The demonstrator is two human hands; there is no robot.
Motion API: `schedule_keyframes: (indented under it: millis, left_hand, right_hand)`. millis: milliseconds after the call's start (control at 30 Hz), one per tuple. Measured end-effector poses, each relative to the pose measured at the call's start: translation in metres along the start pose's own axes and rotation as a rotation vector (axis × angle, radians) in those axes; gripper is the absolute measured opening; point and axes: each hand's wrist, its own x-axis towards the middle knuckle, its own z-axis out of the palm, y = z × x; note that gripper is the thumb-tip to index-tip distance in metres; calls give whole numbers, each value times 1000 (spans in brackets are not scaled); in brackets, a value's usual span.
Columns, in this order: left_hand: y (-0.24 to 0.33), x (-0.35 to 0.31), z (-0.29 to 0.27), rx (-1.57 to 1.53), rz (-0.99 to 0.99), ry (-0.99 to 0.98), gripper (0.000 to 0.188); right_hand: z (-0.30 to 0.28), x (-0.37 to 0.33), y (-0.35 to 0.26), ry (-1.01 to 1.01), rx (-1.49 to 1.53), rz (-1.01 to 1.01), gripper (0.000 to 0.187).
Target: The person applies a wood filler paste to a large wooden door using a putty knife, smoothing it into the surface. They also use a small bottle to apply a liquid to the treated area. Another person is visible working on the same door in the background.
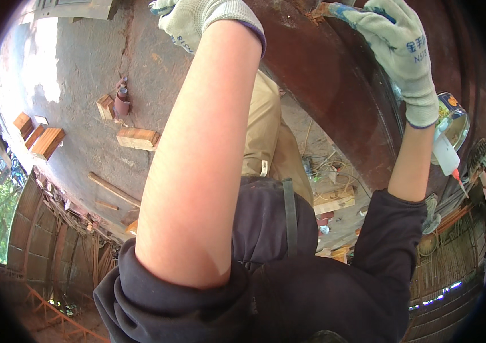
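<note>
My left hand (211, 14), in a pale knitted glove with blue on the fingers, reaches over the near side of a large dark red-brown wooden piece (328, 68). The upper edge of the picture cuts off most of its fingers, so I cannot see what they hold. Above the same piece is my right hand (400, 48), gloved alike. One finger stretches left, its brown-stained tip at a rough, light brown spot (315, 14) on the wood; the other fingers look bent. Beside my right wrist are an open tin (455, 123) and a white squeeze bottle (446, 153) with a red nozzle.
Wooden blocks (137, 138) lie on the grey floor (157, 68) at left, near a reddish-brown roll (121, 103) and a long stick (114, 188). Tangled cords (331, 171) lie by a pale timber block (334, 200). At the far right a gloved hand (483, 154) of another person shows.
</note>
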Motion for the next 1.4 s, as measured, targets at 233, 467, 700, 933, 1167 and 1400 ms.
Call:
schedule_keyframes:
  millis: [233,467,700,933,1167,1400]
  left_hand:
    - [-6,-15,-13,-15,-29,3,49]
    - [-23,-45,-31,-188,-139,5,48]
    - [8,-21,-4,-357,-246,11,47]
    - [2,-24,-12,-536,-355,20,47]
    - [-6,-26,-15,-737,-479,31,48]
    - [-16,-37,-22,-940,-566,51,49]
  right_hand:
    - [24,-10,10,278,312,133,17]
    - [7,11,0,128,207,70,20]
    - [11,0,2,177,267,147,21]
    - [9,-1,0,217,171,225,21]
    - [-14,10,-47,-71,61,443,19]
    - [-9,7,-70,-69,-134,454,18]
